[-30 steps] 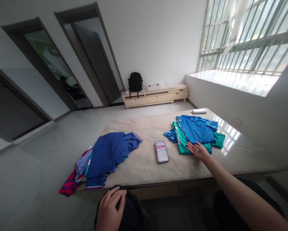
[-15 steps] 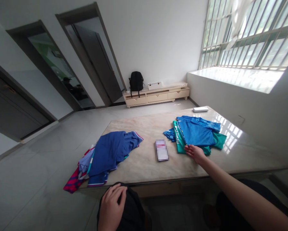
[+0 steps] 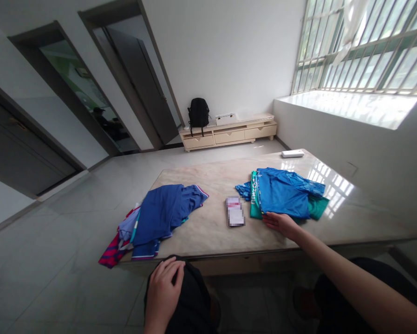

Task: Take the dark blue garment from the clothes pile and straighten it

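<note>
My right hand (image 3: 280,224) is at the near left corner of a blue shirt (image 3: 285,192), its fingers closed on the hem. That shirt lies on top of a pile on the marble-topped table (image 3: 208,178). Beneath it show a green shirt (image 3: 318,208) with white lettering and a patterned blue piece (image 3: 243,190) poking out at the left. My left hand (image 3: 165,287) rests on my dark-clothed knee, fingers laid flat and holding nothing. Nearest to it is a second pile, with a navy shirt (image 3: 161,211) on top and a red striped garment (image 3: 111,253) hanging over the table edge.
Between the piles lies a phone-shaped object (image 3: 235,212), its face blurred out. A white oblong object (image 3: 292,153) is at the table's far right corner. Farther back, a low cabinet (image 3: 229,136) bears a black backpack (image 3: 198,113) and a white box (image 3: 225,119). A person (image 3: 106,123) shows through a doorway.
My right hand has moved a little left and toward me, and the blue shirt's near corner has come with it, covering more of the green shirt. My left hand stays on the knee.
</note>
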A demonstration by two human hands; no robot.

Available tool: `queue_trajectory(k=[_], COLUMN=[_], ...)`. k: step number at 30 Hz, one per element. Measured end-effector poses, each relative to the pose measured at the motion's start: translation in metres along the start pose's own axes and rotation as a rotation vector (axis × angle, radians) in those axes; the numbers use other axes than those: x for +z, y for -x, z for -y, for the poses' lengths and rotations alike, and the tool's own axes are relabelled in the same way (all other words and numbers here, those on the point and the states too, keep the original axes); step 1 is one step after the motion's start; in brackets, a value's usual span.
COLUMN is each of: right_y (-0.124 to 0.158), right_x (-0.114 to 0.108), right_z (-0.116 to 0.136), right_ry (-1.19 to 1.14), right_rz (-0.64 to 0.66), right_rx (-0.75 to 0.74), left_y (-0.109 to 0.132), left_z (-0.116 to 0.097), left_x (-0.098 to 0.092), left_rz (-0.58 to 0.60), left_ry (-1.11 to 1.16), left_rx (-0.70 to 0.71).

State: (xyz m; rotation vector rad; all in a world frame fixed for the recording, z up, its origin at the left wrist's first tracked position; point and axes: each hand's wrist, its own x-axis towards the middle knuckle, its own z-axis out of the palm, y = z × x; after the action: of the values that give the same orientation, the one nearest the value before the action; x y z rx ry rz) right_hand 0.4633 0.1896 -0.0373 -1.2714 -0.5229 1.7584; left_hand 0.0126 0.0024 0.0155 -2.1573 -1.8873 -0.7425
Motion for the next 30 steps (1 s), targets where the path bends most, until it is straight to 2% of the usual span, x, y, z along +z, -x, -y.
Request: queue_trajectory(k=[7,12,17,20,22,24,26,30], right_y=[-0.008,-0.020,-0.014,-0.002,0.006,0.012,0.013,-0.002], right_x=[0.013,0.026,0.025,0.015,0.007,0.003,0.003,0.013], right_z=[0.015,0.005,-0.012,-0.007,0.002,0.014,0.022,0.019], right_ry=[-0.060,0.031,0.288,0.537,0.721,0.896,1.052,1.338], right_rz=[0.088,0.075,0.112,0.165,0.177,0.144,0.060,-0.069], right_rx=[-0.124,-0.217,-0.185,-0.145,-0.169,-0.273,-0.450,-0.791], left_y=[-0.001,-0.004,-0.003,-0.002,-0.001,-0.001,-0.002,-0.005], left_z=[-0.005,-0.012,-0.012,-0.008,-0.007,-0.007,-0.008,-0.014], left_x=[0.005,0.004,0.001,-0.001,-0.002,-0.003,-0.002,0.000], left_rz=[0.012,0.027,0.023,0.013,0.008,0.008,0.012,0.038], left_ry=[-0.001,-0.009,-0.017,-0.024,-0.026,-0.026,-0.021,-0.003], left_rx=[0.003,0.004,0.007,0.000,-0.004,-0.005,-0.004,-0.006])
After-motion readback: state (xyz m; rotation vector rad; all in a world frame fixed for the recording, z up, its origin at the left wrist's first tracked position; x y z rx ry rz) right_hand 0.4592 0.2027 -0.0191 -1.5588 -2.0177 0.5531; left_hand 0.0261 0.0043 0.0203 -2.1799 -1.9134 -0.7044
